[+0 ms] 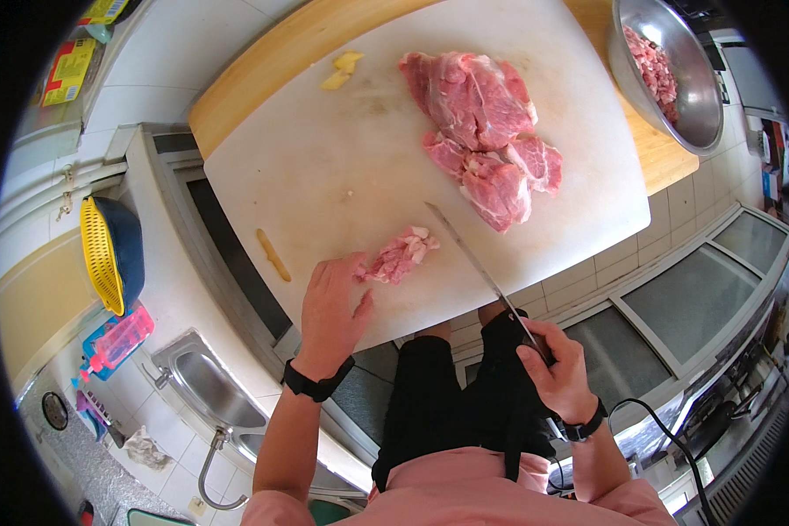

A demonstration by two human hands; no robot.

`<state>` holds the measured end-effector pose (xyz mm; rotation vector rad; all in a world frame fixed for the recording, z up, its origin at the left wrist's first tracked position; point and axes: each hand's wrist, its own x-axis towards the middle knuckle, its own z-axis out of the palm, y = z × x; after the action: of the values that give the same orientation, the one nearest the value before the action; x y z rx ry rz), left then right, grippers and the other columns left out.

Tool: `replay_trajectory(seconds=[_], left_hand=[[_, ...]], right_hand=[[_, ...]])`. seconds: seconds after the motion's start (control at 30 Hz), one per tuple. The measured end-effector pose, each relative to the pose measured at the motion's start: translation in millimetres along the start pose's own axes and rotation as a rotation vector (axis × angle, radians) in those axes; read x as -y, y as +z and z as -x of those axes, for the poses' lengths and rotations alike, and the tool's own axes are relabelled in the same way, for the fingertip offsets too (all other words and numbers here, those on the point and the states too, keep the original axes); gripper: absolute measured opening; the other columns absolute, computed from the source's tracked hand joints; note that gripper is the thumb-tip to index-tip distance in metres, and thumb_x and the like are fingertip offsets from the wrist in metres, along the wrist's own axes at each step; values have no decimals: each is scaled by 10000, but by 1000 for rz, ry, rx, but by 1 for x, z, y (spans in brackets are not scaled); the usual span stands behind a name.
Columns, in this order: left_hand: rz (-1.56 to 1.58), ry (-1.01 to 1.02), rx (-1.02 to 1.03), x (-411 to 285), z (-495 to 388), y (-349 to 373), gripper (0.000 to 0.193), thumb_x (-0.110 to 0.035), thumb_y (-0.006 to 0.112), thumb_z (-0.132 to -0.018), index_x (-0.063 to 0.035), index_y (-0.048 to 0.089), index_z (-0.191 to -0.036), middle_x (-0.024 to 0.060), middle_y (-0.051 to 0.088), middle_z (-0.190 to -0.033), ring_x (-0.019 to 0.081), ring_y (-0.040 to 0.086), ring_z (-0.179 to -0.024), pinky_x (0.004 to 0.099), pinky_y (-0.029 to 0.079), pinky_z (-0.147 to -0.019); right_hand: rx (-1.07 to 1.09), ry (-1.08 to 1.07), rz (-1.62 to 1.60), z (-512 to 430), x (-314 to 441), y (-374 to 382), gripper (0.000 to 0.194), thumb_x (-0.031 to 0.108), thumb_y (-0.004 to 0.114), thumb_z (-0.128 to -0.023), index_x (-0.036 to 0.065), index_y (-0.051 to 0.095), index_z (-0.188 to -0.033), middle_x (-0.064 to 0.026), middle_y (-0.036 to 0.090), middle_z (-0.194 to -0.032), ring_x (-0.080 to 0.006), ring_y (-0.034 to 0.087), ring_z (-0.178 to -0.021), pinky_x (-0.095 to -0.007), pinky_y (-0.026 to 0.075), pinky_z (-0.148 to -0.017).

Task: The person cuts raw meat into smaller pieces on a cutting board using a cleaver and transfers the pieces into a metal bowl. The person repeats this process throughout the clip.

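Observation:
My left hand (335, 302) rests at the near left of a white cutting board (302, 164), fingers apart. Its fingertips touch or nearly touch a small heap of cut raw meat (400, 256). In my right hand (559, 368) is the dark handle of a kitchen knife (467, 253). The blade reaches over the board's near edge, its tip between the small heap and the large raw meat. That large piece (470, 98) lies toward the board's far side, with smaller raw meat chunks (498, 191) against its near side.
Ginger pieces (342, 69) lie at the board's far left. A steel bowl (697, 85) holding chopped meat stands on the wooden board (664, 154) at far right. To the left are a steel sink (214, 381) and a yellow colander (98, 256). A black cable (677, 440) curves at lower right.

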<state>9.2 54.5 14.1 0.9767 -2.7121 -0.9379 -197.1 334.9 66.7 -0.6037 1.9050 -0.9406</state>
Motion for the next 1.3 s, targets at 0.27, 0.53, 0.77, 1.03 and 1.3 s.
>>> replay_trajectory(seconds=[0.27, 0.53, 0.77, 1.03, 1.3], left_hand=[[101, -174, 62, 6, 12, 0, 213, 19, 803, -802, -42, 696, -976, 87, 709, -900, 258, 684, -832, 387, 553, -777], [342, -442, 163, -32, 9, -59, 146, 20, 780, -835, -29, 724, -961, 47, 732, -896, 120, 656, -794, 260, 495, -701], [381, -254, 15, -52, -24, -33, 196, 46, 772, -847, -43, 764, -1021, 81, 745, -974, 196, 685, -849, 303, 529, -747], [214, -255, 2, -25, -9, 1, 319, 36, 783, -835, -65, 765, -1137, 127, 725, -1140, 313, 692, -1028, 403, 568, -885], [218, 43, -151, -34, -34, 32, 325, 14, 850, -810, -80, 730, -1097, 86, 742, -1159, 318, 690, -1086, 414, 575, -894]], right_hand=[[26, 30, 13, -2, 3, -5, 365, 146, 782, -1034, -1, 680, -1352, -60, 636, -793, -108, 546, -657, -267, 456, -618], [37, 43, -31, -4, -1, -9, 363, 137, 778, -1036, -3, 679, -1357, -44, 617, -785, -88, 523, -667, -258, 439, -614], [52, 77, -73, -6, 1, -10, 374, 148, 775, -1039, -5, 676, -1366, -51, 632, -781, -82, 525, -666, -250, 442, -618], [98, 50, 3, -9, 7, -16, 410, 153, 762, -1046, -12, 646, -1403, -91, 658, -815, -141, 581, -664, -275, 480, -633], [183, 20, -27, -6, 7, -14, 412, 127, 666, -1090, -16, 582, -1467, -155, 694, -987, -274, 674, -829, -351, 548, -785]])
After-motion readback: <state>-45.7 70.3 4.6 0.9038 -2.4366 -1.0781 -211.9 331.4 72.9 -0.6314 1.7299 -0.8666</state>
